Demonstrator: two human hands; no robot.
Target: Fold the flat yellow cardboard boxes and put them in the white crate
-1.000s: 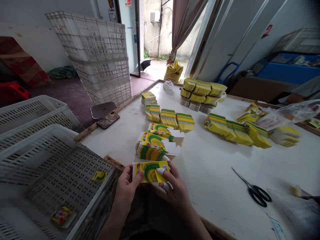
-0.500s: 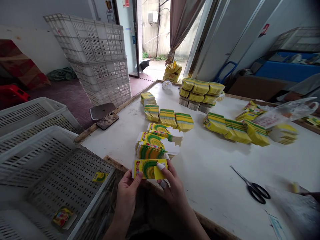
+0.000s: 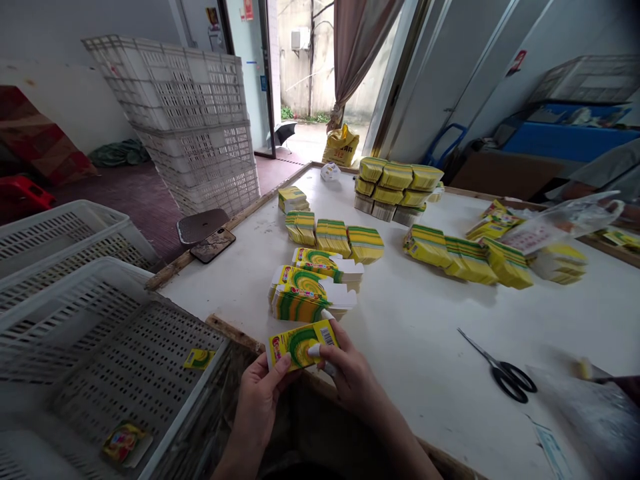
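Note:
Between my two hands is a yellow-and-green printed carton (image 3: 295,343), held tilted at the table's near edge. My left hand (image 3: 263,383) pinches its left end, thumb on the printed face. My right hand (image 3: 345,363) grips the right end near the barcode, with white covers on its fingertips. Just beyond lies a stack of flat cartons (image 3: 305,300) with white flaps sticking out to the right. Another small stack (image 3: 320,260) sits behind it.
Rows of bundled cartons (image 3: 333,237) and a taller pile (image 3: 395,183) stand farther back. Scissors (image 3: 500,370) lie at right, a phone (image 3: 213,245) at left. A white plastic crate (image 3: 115,360) holding two small cartons stands left of the table. Someone's arm (image 3: 620,383) shows at the right edge.
The carton's right end has tilted up, and its yellow flap, raised before, now lies folded in, showing a barcode. My right hand has shifted slightly right.

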